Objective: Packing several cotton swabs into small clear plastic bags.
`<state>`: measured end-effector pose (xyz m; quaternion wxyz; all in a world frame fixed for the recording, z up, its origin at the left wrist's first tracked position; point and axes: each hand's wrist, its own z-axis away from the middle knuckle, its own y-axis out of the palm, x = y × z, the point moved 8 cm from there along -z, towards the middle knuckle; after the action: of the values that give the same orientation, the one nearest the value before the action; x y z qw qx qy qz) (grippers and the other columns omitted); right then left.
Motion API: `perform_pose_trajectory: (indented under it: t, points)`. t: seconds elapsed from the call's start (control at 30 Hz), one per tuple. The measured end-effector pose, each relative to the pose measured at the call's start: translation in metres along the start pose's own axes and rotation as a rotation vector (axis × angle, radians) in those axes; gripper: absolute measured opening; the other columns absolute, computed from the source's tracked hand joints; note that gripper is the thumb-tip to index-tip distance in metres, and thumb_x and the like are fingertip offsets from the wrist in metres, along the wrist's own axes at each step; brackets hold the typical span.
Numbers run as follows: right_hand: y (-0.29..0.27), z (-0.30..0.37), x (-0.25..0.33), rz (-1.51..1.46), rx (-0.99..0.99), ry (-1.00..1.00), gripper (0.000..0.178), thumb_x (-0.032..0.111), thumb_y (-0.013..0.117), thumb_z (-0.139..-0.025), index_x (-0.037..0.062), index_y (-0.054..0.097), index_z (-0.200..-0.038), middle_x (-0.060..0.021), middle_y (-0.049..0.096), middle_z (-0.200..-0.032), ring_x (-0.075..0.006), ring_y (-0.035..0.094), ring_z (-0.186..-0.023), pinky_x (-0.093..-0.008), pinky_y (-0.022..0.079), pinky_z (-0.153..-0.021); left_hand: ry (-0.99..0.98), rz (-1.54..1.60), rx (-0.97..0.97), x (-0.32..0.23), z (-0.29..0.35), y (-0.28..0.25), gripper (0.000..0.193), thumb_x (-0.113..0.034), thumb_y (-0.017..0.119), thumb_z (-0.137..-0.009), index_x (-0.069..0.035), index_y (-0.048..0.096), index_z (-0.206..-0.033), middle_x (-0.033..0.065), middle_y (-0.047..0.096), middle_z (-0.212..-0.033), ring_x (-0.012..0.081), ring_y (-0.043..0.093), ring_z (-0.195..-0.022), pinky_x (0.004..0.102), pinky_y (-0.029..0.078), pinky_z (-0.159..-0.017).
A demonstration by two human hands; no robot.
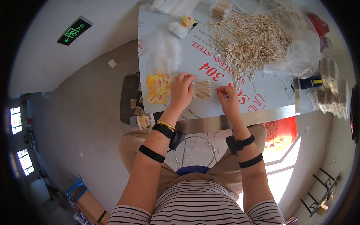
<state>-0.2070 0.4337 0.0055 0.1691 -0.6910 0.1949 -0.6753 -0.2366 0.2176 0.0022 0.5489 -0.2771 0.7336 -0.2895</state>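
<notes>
A neat row of cotton swabs (202, 90) lies side by side on the film-covered metal table (204, 41). My left hand (182, 90) is at the row's left end, forefinger stretched past its upper corner and thumb close against the swab tips. Just off the right end is my right hand (228, 99), its thumb and forefinger bent toward the row with a small gap between them; I see nothing held. Beyond the hands spreads a big heap of loose swabs (258, 41). Left of my left hand lie yellow-and-white printed labels (158, 89).
Clear plastic bags (161, 48) lie above the labels. A filled swab pack (145, 121) sits at the table's near left edge. A large clear bag (300, 56) borders the heap; stacked packs (330, 86) stand far right. A dark bin (129, 99) is left of the table.
</notes>
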Motion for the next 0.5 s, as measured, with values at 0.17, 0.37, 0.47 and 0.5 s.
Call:
perform_pose_trajectory:
  t: [0.17, 0.37, 0.47, 0.5]
  points:
    - [0.0, 0.01, 0.001, -0.023, 0.005, 0.013, 0.015, 0.002, 0.065, -0.09, 0.0028, 0.072, -0.104, -0.0109, 0.066, -0.1, -0.0256, 0.065, -0.093, -0.0364, 0.051, -0.084, 0.009, -0.025, 0.065, -0.001, 0.002, 0.005, 0.04, 0.003, 0.06, -0.083, -0.021, 0.075, -0.112, 0.0038, 0.058, -0.123, 0.03, 0.053, -0.115, 0.0472, 0.039, -0.098]
    - [0.02, 0.034, 0.028, 0.177, 0.048, -0.208, 0.055, 0.01, 0.071, -0.088, 0.0045, 0.055, -0.14, -0.0188, 0.052, -0.144, -0.038, 0.052, -0.132, -0.0467, 0.044, -0.11, 0.026, -0.045, 0.074, -0.004, 0.009, 0.004, 0.04, 0.002, 0.061, -0.083, -0.023, 0.076, -0.11, 0.0033, 0.058, -0.125, 0.0296, 0.052, -0.118, 0.0474, 0.036, -0.102]
    - [0.035, 0.035, 0.034, 0.33, 0.125, -0.285, 0.08, 0.019, 0.076, -0.087, 0.0047, 0.039, -0.157, -0.0211, 0.035, -0.163, -0.0409, 0.037, -0.148, -0.0492, 0.034, -0.121, 0.035, -0.052, 0.083, -0.004, 0.01, 0.002, 0.041, 0.0, 0.061, -0.084, -0.022, 0.073, -0.116, 0.0042, 0.057, -0.128, 0.0303, 0.051, -0.121, 0.0483, 0.036, -0.103]
    - [0.04, 0.033, 0.036, 0.412, 0.141, -0.335, 0.089, 0.023, 0.077, -0.087, 0.0048, 0.032, -0.162, -0.022, 0.027, -0.168, -0.0418, 0.03, -0.154, -0.0502, 0.029, -0.124, 0.04, -0.051, 0.09, -0.004, 0.011, 0.0, 0.043, -0.001, 0.061, -0.084, -0.02, 0.071, -0.121, 0.0052, 0.057, -0.13, 0.0309, 0.051, -0.122, 0.0494, 0.036, -0.104]
